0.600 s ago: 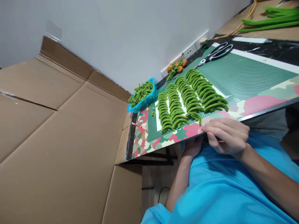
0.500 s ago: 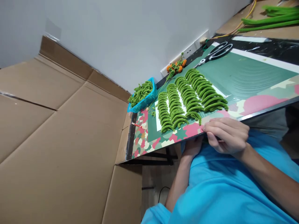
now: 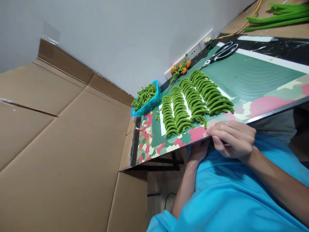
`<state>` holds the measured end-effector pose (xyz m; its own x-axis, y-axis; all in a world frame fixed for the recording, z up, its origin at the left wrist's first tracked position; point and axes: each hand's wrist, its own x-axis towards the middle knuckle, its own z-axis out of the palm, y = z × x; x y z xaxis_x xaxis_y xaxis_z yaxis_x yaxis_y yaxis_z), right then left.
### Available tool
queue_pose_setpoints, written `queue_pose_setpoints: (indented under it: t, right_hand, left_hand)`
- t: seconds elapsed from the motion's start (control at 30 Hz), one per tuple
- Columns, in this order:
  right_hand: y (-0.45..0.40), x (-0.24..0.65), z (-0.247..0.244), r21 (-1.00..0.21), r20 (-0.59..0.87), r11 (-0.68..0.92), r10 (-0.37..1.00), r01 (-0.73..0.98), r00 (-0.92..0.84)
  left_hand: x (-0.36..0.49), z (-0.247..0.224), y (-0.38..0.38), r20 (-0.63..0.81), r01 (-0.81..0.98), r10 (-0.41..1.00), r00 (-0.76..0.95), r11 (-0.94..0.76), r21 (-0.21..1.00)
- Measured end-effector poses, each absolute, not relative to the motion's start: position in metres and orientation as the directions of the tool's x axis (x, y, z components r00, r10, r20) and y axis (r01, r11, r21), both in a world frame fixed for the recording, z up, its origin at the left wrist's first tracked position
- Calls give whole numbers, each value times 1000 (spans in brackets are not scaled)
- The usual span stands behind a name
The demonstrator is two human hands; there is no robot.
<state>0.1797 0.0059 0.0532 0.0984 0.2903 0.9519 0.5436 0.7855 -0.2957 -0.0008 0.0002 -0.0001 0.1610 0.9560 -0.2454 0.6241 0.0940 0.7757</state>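
My right hand (image 3: 233, 137) is at the front edge of the table, its fingers curled and pressed together; whatever they hold is hidden. My left hand (image 3: 200, 150) reaches under the table edge beside it, with its fingers out of sight. Just beyond my hands, several curved, fuzzy green pieces like bent chenille stems (image 3: 194, 98) lie in overlapping rows on a white sheet (image 3: 163, 129). The sheet rests on a green mat (image 3: 253, 71) with a patterned border. More green pieces fill a blue basket (image 3: 158, 93) at the mat's far left.
Black-handled scissors (image 3: 218, 56) lie behind the rows. Orange and green fuzzy decorations (image 3: 181, 68) rest by the wall socket (image 3: 193, 51). Long green stems (image 3: 277, 19) lie at the upper right, near a white stick (image 3: 257, 39). Cardboard panels (image 3: 72, 161) stand on the left.
The view has shifted very slightly. Both hands stay in the same place at the table edge, and the green rows look unchanged.
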Motion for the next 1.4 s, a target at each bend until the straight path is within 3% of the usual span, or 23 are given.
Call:
queue_pose_setpoints:
  t: [1.4]
  right_hand:
    - [7,180,55,-288,954,777,282,560,98]
  left_hand:
    - [0,-1,5,-277,686,946,168,90,722]
